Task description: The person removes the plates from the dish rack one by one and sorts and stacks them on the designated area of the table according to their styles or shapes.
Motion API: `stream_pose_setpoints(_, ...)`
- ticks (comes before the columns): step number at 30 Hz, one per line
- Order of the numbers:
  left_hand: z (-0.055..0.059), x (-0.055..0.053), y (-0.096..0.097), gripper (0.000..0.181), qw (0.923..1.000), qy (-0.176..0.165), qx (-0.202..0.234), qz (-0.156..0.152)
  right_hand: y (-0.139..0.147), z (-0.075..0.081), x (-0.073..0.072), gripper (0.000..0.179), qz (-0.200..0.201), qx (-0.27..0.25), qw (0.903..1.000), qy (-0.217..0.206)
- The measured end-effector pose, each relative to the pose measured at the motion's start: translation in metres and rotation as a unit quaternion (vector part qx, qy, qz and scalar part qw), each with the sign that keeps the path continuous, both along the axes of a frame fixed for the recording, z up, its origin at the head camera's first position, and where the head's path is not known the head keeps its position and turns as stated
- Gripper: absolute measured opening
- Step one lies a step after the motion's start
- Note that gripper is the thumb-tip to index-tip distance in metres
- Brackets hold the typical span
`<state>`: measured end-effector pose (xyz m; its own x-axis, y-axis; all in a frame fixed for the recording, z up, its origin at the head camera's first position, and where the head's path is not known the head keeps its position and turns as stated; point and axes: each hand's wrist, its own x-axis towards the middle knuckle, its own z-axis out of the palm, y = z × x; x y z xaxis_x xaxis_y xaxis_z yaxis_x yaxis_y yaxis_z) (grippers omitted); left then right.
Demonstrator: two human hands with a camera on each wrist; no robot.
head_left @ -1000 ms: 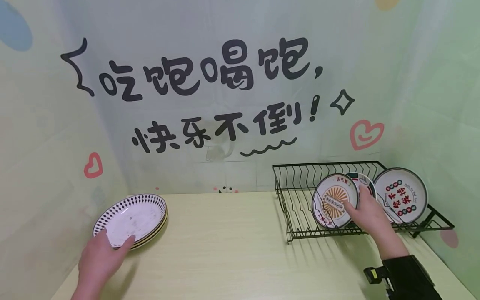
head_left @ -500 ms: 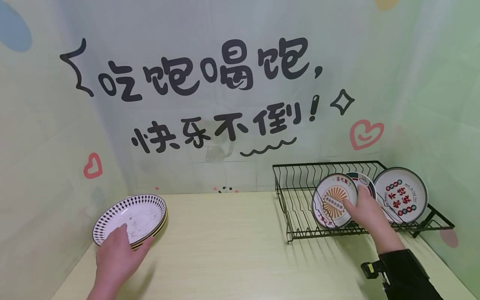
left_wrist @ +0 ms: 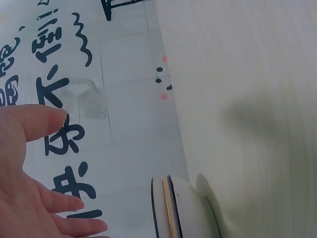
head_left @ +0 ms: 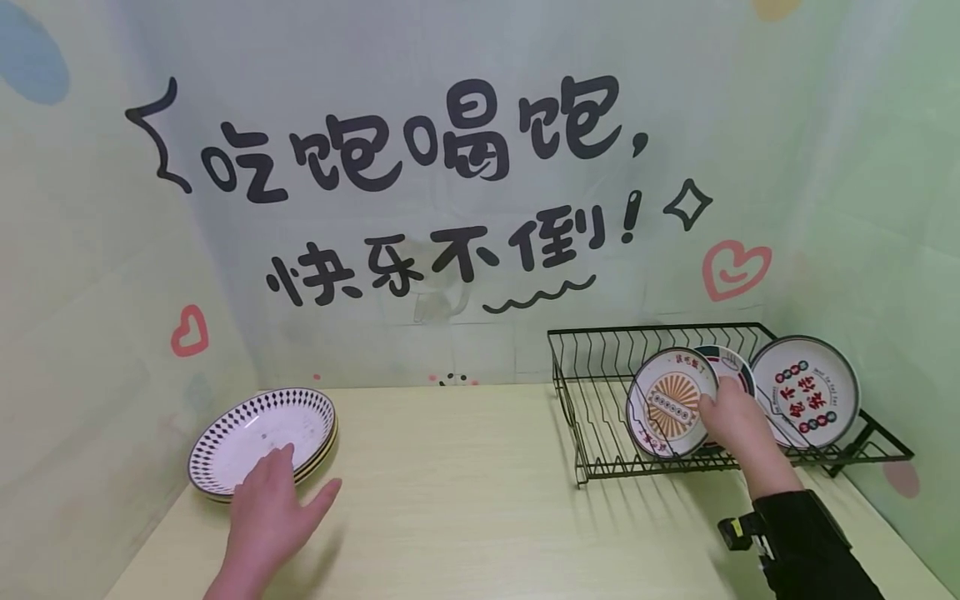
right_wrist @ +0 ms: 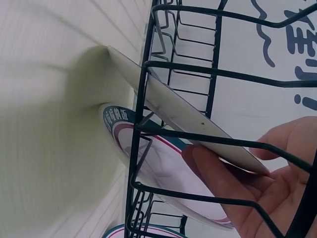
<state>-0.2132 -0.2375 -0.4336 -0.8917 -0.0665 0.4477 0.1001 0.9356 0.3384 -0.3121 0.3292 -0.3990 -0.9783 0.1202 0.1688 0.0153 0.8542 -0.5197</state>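
Observation:
Standing in the black wire dish rack (head_left: 652, 328) is a round white plate (head_left: 671, 404) with an orange sunburst and dark rim. My right hand (head_left: 738, 425) pinches its right edge, thumb in front; in the right wrist view the fingers lie behind the plate (right_wrist: 198, 124). A second plate (head_left: 729, 365) with a dark green and red band leans just behind, partly covered by that hand. At the left, my left hand (head_left: 272, 510) has spread fingers and holds nothing. It overlaps the near edge of a stack of plates (head_left: 240, 446), the top one with a black diamond border.
A third white plate (head_left: 808, 392) with red lettering stands at the rack's right end. The pale wood table (head_left: 442, 483) runs between stack and rack. Printed cloth walls (head_left: 450, 42) close off the back and both sides.
My left hand has moved rightward off the stack's near left rim, its fingers spreading. My right hand keeps its grip on the sunburst plate, which stays in the rack.

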Motion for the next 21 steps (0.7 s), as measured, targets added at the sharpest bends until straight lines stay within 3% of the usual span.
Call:
stream_pose_setpoints(7, 0.001, 0.001, 0.017, 0.082, 0.9998, 0.003, 0.007, -0.018, 0.0, 0.0, 0.0, 0.045, -0.007, 0.015, 0.9999, 0.003)
stream_pose_setpoints(21, -0.011, -0.006, 0.041, 0.079, 0.9989, 0.011, 0.014, -0.043, 0.0, -0.006, -0.001, 0.044, -0.011, 0.023, 0.9993, 0.027)
